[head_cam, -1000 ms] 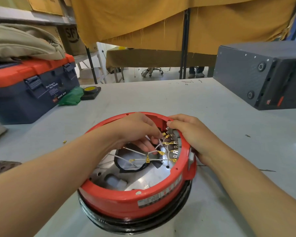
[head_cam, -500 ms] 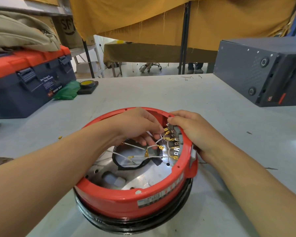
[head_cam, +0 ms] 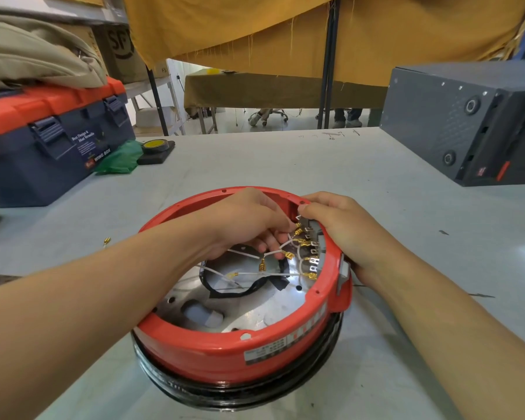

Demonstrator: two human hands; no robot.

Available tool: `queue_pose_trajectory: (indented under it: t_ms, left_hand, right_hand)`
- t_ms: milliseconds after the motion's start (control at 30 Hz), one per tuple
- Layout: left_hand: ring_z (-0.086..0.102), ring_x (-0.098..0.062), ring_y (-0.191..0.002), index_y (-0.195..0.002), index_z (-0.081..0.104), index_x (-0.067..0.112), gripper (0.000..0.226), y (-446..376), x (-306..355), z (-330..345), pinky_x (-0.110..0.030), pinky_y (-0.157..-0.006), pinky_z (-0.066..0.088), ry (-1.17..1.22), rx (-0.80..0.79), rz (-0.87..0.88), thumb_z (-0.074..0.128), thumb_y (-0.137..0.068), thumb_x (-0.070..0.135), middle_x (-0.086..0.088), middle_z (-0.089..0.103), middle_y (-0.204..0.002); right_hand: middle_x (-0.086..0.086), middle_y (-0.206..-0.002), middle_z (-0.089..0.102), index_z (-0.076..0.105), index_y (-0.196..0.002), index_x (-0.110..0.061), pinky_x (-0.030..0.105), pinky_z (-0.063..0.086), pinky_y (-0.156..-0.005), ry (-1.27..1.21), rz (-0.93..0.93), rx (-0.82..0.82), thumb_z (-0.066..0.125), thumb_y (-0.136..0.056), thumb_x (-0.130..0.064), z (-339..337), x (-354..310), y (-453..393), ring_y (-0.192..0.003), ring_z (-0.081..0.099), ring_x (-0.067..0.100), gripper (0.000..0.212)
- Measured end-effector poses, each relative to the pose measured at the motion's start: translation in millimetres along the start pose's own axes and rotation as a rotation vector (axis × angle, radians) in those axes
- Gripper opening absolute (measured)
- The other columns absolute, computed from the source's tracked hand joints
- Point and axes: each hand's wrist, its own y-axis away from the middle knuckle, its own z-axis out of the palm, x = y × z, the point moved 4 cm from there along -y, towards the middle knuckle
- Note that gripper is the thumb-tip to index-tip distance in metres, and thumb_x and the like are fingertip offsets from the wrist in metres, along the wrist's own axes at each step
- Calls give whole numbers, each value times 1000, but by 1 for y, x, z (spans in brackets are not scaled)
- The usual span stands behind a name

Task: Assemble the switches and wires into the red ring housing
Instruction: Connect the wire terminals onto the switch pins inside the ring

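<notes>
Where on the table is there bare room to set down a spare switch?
Bare tabletop lies between the red ring housing and the dark grey case, and along the far edge. The left is crowded: toolbox, green bag, tape roll, a loose terminal.

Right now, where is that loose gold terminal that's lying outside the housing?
In the head view the loose gold terminal lies on the grey table, left of the red ring housing and just beyond the left forearm, nearer than the blue toolbox.
</notes>
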Motion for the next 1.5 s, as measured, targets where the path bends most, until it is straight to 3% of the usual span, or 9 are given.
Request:
queue_pose_trajectory:
  t_ms: [267,433,667,867,1500]
  left_hand:
    - [61,-14,-47,-72,63,3,16,0,0,0,-16,-40,40,7,-12,-16,59,-87,4,-4,60,-55]
    - [62,-14,-49,-73,65,4,16,1,-1,-1,-16,-40,40,12,-26,-46,59,-87,6,-2,60,-54]
    - [61,-12,-47,-73,66,5,17,1,0,0,-15,-39,41,51,-44,-64,56,-88,4,-1,61,-53]
    - [60,-12,-45,-74,64,3,18,1,0,2,-15,-39,40,66,-31,-38,53,-87,-1,-3,60,-52]
    - [57,-12,-45,-73,61,1,18,1,3,7,-15,-40,40,27,8,0,52,-88,-1,-8,59,-57]
  right_hand:
    - [3,-86,69,68,-82,-20,39,54,-77,129,-61,99,62,-84,-22,-6,-4,1,-83,67,25,6]
    - [-5,-79,70,73,-81,-22,28,53,-70,217,-125,143,64,-85,-24,-10,-9,4,-78,66,15,9]
    - [-3,-83,71,75,-87,-19,30,54,-76,259,-145,178,66,-84,-25,-12,-12,6,-80,66,14,11]
    - [-3,-76,68,73,-86,-17,17,48,-60,272,-167,213,68,-83,-25,-13,-12,7,-71,63,9,10]
    - [-4,-77,70,75,-85,-17,13,45,-57,306,-200,220,67,-84,-24,-14,-13,7,-70,64,7,10]
